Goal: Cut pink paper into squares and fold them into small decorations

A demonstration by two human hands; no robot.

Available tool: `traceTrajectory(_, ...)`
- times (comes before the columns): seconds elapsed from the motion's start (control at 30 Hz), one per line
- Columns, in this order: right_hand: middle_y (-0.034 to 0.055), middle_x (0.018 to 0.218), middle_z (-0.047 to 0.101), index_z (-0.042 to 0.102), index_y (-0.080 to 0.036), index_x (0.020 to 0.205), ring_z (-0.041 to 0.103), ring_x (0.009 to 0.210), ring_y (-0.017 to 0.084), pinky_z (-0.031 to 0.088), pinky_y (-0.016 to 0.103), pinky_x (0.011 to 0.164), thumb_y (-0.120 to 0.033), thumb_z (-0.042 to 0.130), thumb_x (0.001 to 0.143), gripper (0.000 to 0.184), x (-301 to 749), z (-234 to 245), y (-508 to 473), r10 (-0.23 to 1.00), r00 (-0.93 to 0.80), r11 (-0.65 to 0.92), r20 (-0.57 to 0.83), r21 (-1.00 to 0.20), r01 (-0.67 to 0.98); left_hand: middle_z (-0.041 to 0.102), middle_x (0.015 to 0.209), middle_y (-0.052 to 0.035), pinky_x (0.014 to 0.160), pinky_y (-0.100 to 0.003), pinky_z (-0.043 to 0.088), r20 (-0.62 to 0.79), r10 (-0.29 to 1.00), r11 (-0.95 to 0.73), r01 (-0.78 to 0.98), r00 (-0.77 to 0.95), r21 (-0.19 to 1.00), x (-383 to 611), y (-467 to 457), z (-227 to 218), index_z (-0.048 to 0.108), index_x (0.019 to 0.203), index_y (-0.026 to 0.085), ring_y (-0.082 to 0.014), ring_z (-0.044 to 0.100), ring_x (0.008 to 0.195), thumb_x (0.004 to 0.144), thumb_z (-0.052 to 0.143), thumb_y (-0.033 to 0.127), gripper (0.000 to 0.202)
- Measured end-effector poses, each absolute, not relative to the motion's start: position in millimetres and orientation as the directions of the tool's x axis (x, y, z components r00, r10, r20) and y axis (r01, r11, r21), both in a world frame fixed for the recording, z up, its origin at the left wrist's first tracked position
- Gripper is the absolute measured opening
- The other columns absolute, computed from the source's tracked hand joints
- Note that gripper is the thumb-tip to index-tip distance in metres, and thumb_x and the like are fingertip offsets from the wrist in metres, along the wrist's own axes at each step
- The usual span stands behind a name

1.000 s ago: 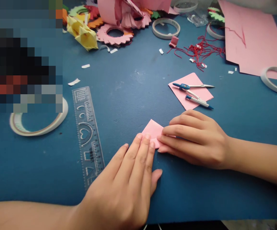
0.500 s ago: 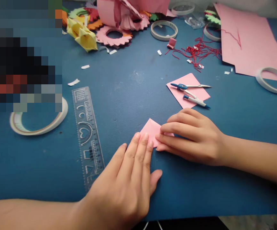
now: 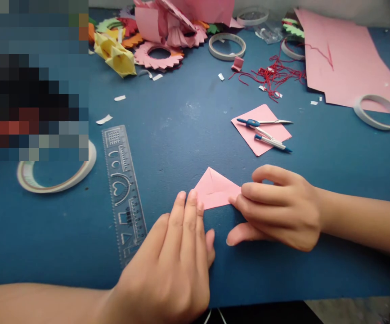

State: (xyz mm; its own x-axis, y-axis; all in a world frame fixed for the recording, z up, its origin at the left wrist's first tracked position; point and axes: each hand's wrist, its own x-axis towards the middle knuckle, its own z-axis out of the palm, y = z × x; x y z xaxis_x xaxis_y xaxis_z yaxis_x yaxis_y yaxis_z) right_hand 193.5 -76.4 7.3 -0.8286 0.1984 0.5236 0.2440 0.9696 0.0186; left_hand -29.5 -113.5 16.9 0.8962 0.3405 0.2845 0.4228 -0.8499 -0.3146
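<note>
A small pink paper (image 3: 217,189), folded into a triangle with crease lines, lies on the blue table between my hands. My left hand (image 3: 172,261) is flat, its stretched fingertips resting on the paper's left corner. At the right corner, the fingertips of my right hand (image 3: 279,207) touch the paper; its fingers are bent and the thumb stands apart on the table. Just beyond lies a stack of pink paper squares (image 3: 264,112) with a drawing compass (image 3: 265,130) on top. Left of my left hand is a clear plastic ruler (image 3: 123,189), its lower end hidden by that hand.
Tape rolls (image 3: 226,46) lie about, one at the left (image 3: 58,186) and one at the right (image 3: 378,112). Red thread (image 3: 271,78) is tangled near a large pink sheet (image 3: 346,58). Yellow folded paper (image 3: 115,56) and a pink paper ring (image 3: 159,56) sit at the back. The upper left is blurred out.
My right hand has slid right along the paper to its corner, with the thumb now spread away. My left fingers have shifted slightly left, and more of the folded triangle shows.
</note>
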Motion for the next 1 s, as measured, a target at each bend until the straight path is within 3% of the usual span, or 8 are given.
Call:
traceTrajectory(0.13,0.0014,0.060,0.050,0.050,-0.020,0.054,0.050,0.063,0.016,0.034,0.035,0.051,-0.037,0.070,0.082,0.038,199.4,6.3,-75.2,0.046,-0.865,0.979,0.500,0.148,0.138,0.069,0.096,-0.0281,0.053,-0.036,0.062,0.264,0.282,-0.879,0.359,0.922,-0.314,-37.7,-110.2,21.2,0.067,0.092,-0.008,-0.0386,0.070,0.085,0.087,0.047,0.004,0.023)
traceTrajectory(0.2,0.0014,0.062,0.051,0.050,-0.020,0.055,0.051,0.066,0.016,0.035,0.034,0.051,-0.037,0.069,0.083,0.038,200.4,5.1,-74.2,0.042,-0.859,0.976,0.511,0.163,0.144,0.069,0.096,-0.0277,0.050,-0.035,0.060,0.272,0.297,-0.879,0.374,0.915,-0.295,-40.1,-108.7,21.5,0.066,0.093,-0.007,-0.0375,0.071,0.082,0.086,0.049,0.003,0.021)
traceTrajectory(0.3,0.0042,0.073,0.060,0.059,-0.017,0.064,0.058,0.080,0.018,0.043,0.034,0.057,-0.034,0.066,0.086,0.029,199.5,3.4,-71.5,0.152,-0.824,0.966,0.546,0.094,0.241,0.072,0.096,-0.0240,0.050,-0.036,0.056,0.322,0.344,-0.869,0.429,0.882,-0.247,-41.7,-107.8,19.5,0.065,0.095,-0.004,-0.0341,0.072,0.078,0.086,0.050,0.005,0.019)
traceTrajectory(0.43,0.0080,0.097,0.069,0.066,-0.010,0.096,0.059,0.100,0.023,0.050,0.035,0.073,-0.033,0.061,0.090,0.024,198.1,1.6,-67.0,0.362,-0.815,0.925,0.452,-0.067,0.374,0.071,0.096,-0.0206,0.059,-0.038,0.047,0.367,0.372,-0.854,0.469,0.853,-0.225,-43.0,-105.8,16.5,0.062,0.103,-0.003,-0.0318,0.067,0.083,0.091,0.036,0.007,0.030)
traceTrajectory(0.57,0.0052,0.093,0.068,0.064,-0.015,0.091,0.059,0.096,0.019,0.048,0.033,0.071,-0.026,0.059,0.091,0.012,199.3,-1.0,-66.2,0.368,-0.817,0.923,0.444,-0.067,0.380,0.065,0.099,-0.0235,0.061,-0.039,0.040,0.283,0.321,-0.879,0.395,0.904,-0.265,-43.3,-101.7,19.4,0.060,0.103,-0.005,-0.0333,0.059,0.089,0.088,0.032,0.004,0.033)
traceTrajectory(0.77,0.0035,0.089,0.065,0.063,-0.017,0.084,0.056,0.087,0.017,0.043,0.034,0.065,-0.018,0.060,0.089,0.006,202.8,-4.4,-67.8,0.306,-0.829,0.937,0.468,0.007,0.349,0.049,0.064,-0.0056,0.049,-0.035,0.022,0.161,0.363,-0.907,0.388,0.918,-0.165,-44.3,-90.3,26.2,0.059,0.075,0.015,-0.0210,0.040,0.058,0.087,0.035,0.005,0.030)
traceTrajectory(1.0,0.0010,0.082,0.064,0.063,-0.018,0.081,0.054,0.075,0.014,0.039,0.032,0.058,-0.019,0.056,0.091,0.012,203.4,0.2,-67.0,0.294,-0.856,0.940,0.425,0.030,0.339,0.048,0.067,-0.0046,0.051,-0.034,0.025,0.155,0.347,-0.930,0.360,0.925,-0.071,-49.5,-79.7,24.2,0.056,0.074,0.017,-0.0195,0.038,0.061,0.088,0.031,0.003,0.032)
